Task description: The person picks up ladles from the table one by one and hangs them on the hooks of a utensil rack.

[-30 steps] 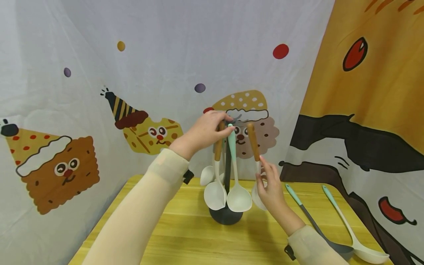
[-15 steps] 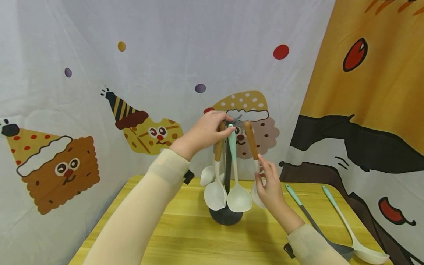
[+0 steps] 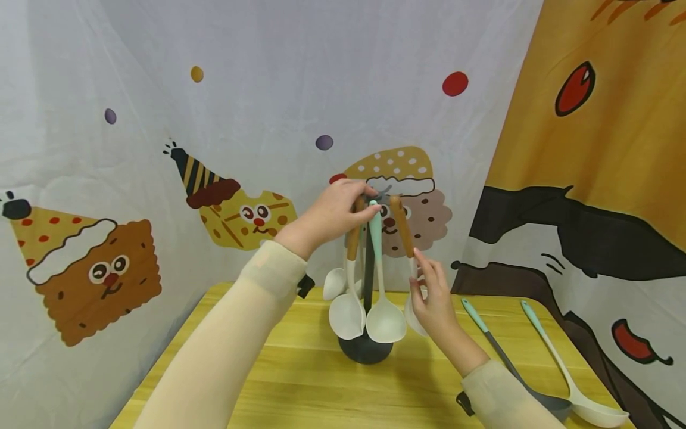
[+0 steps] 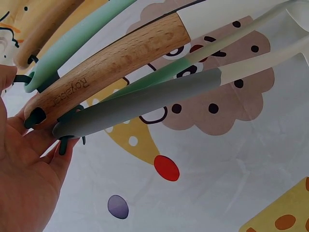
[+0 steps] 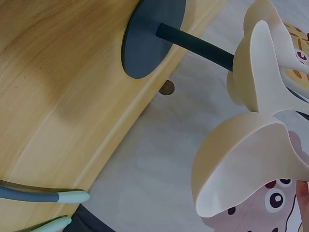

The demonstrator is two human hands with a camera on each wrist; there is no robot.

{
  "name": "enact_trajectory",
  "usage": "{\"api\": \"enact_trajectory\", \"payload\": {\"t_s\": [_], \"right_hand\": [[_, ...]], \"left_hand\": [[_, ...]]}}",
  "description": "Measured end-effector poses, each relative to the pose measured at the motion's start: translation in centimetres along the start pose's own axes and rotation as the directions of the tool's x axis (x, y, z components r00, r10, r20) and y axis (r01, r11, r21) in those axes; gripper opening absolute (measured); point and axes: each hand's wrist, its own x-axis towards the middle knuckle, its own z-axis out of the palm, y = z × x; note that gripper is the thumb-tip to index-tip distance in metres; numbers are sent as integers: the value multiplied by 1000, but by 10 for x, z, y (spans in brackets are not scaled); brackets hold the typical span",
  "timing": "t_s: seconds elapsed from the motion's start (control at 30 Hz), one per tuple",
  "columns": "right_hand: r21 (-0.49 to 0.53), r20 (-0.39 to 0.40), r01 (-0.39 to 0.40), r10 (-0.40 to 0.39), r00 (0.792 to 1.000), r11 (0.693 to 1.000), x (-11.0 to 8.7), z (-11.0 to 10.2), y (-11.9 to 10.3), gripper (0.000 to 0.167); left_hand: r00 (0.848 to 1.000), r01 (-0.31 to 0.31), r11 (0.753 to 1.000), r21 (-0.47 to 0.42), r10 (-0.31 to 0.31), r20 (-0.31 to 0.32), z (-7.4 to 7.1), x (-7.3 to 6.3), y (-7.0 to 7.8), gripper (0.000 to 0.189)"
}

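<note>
My left hand [image 3: 337, 205] grips the top of a dark utensil stand [image 3: 366, 351], thumb beside the hung handles. My right hand [image 3: 435, 292] pinches a white ladle [image 5: 236, 159] at its neck, just below the wooden handle [image 3: 403, 229]. That handle points up, its holed end [image 4: 30, 59] right beside the stand's hooks. Hanging at the front are a wooden-handled ladle [image 3: 346, 316] and a mint-handled ladle [image 3: 386, 322]. Behind them a grey-handled utensil [image 4: 140, 108] also hangs, with another white bowl [image 3: 334, 284] to the left.
On the right of the wooden table [image 3: 289, 369] lie a grey ladle [image 3: 552, 405] and a white ladle [image 3: 597, 412], both with mint handle ends. A printed cloth [image 3: 257, 89] hangs behind the table.
My right hand has moved slightly left with the wooden-handled ladle, bringing its handle end closer to the top of the stand. The left hand stays in place.
</note>
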Motion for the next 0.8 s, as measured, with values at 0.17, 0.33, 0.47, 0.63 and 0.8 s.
{"api": "enact_trajectory", "payload": {"t_s": [0.17,0.33,0.47,0.63,0.8], "right_hand": [[-11,5,5,-5,1000,1000,0,1,1,73],[-15,13,-1,2,1000,1000,0,1,1,74],[-19,13,-1,1,1000,1000,0,2,1,75],[-17,12,-2,2,1000,1000,0,3,2,75],[-11,8,-7,7,1000,1000,1,4,2,74]], "left_hand": [[1000,6,1000,-2,-6,2,0,-1,1,38],[1000,1,1000,10,-1,4,-1,-1,2,39],[1000,-5,1000,12,5,4,0,0,1,39],[1000,-2,1000,8,2,4,0,0,1,40],[1000,6,1000,1,-6,5,0,-1,2,39]]}}
